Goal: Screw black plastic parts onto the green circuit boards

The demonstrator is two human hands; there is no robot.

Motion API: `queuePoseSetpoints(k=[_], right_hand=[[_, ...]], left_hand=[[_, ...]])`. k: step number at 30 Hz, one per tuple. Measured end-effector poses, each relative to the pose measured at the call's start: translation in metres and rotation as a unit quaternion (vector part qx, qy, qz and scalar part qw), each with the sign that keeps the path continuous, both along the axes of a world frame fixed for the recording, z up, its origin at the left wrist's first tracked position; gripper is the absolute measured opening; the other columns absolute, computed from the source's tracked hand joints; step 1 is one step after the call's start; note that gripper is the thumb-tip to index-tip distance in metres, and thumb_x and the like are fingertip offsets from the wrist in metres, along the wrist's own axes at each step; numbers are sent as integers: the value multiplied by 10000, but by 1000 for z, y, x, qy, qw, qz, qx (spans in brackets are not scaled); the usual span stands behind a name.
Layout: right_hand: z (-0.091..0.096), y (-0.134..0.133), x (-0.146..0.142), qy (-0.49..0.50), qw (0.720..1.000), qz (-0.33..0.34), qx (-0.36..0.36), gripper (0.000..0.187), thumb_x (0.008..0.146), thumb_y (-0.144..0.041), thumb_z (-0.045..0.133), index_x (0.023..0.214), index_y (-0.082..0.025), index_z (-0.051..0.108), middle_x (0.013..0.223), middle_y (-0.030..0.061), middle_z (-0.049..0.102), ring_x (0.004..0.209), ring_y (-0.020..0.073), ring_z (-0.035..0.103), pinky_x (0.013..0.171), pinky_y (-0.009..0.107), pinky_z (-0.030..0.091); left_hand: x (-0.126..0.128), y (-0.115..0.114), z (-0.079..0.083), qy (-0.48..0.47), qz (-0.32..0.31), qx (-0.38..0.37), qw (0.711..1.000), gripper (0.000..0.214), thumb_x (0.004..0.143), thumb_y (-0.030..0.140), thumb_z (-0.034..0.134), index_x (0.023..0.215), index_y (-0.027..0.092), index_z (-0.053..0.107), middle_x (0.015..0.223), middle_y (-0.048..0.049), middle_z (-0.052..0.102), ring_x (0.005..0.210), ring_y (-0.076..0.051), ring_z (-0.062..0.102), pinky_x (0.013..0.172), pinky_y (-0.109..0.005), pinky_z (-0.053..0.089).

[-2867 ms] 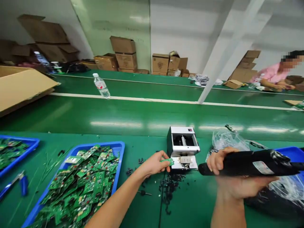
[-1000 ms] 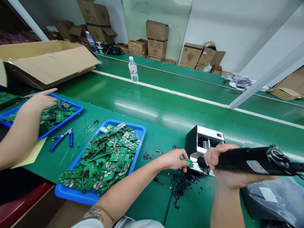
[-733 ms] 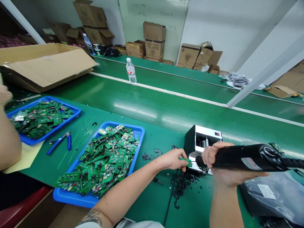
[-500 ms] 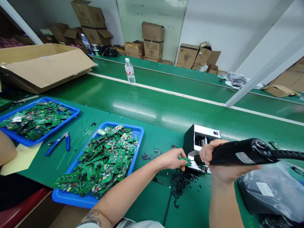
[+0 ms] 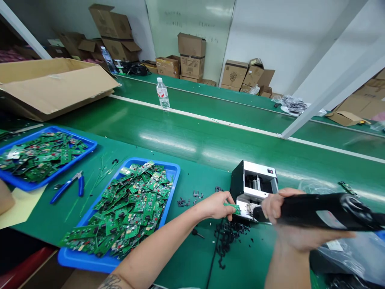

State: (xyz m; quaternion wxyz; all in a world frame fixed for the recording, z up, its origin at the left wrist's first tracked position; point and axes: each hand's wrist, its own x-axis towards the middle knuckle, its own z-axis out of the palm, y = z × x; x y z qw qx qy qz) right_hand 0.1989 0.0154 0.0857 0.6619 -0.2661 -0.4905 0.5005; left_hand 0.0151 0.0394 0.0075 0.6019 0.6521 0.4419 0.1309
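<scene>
Between the fingers of my left hand (image 5: 221, 205) is a small green circuit board (image 5: 233, 208), held at the front left of a black and silver machine (image 5: 254, 188). My right hand (image 5: 288, 216) is wrapped round a black electric screwdriver (image 5: 319, 210), lying level with its cord end to the right. The driver's tip sits just right of the board, apart from it, and is partly hidden by the machine's front. Small black plastic parts (image 5: 225, 241) lie in a heap below my hands, with more black clips (image 5: 183, 202) left of the machine.
A blue tray (image 5: 177, 176) piled with circuit boards stands left of my left arm; another blue tray (image 5: 93, 146) lies farther left. Blue-handled cutters (image 5: 66, 188) rest between them. A bottle (image 5: 163, 94) stands behind. Another person's arm (image 5: 5, 197) shows at left, plastic bag (image 5: 349, 257) at right.
My right hand has drawn the screwdriver to the right and slightly down, away from the circuit board. My left hand still holds the board in about the same place.
</scene>
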Motion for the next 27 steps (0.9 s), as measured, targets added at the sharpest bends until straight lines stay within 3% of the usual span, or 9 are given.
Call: queuePoseSetpoints(k=[4,10,15,20,27], right_hand=[[2,-8,19,-18,998,-47,27,897,569,-948,337,866,-196,725,440,7,557,319,148,451,345,286,363],[-8,-2,22,-17,998,-49,25,831,565,-930,398,824,-214,730,444,6,566,305,155,454,314,279,349],[-19,-1,24,-36,999,-15,11,852,537,-947,396,808,-208,723,442,4,551,312,156,455,322,289,355],[-24,-8,24,-21,999,-40,-8,893,539,-961,346,887,-228,719,476,-6,558,330,145,455,338,283,361],[-11,-14,10,14,1000,-7,-12,950,559,-967,266,935,-214,706,423,-11,506,324,144,416,333,276,327]], left_hand=[[-1,0,6,12,-9,-5,1000,271,802,349,534,1004,170,533,738,-8,713,579,-120,495,528,-212,338],[-1,-1,14,22,-8,-6,1000,247,809,356,528,980,178,528,739,-8,716,608,-126,519,566,-220,357],[-1,-1,11,18,-7,-5,1000,240,806,352,529,976,184,529,738,-1,715,623,-129,520,570,-219,357],[-1,-1,8,18,-5,-1,1000,250,809,358,532,990,185,537,723,4,712,616,-129,522,572,-217,354],[0,-2,6,10,-1,-13,1000,244,799,324,530,992,174,532,724,3,711,536,-110,466,511,-212,321]])
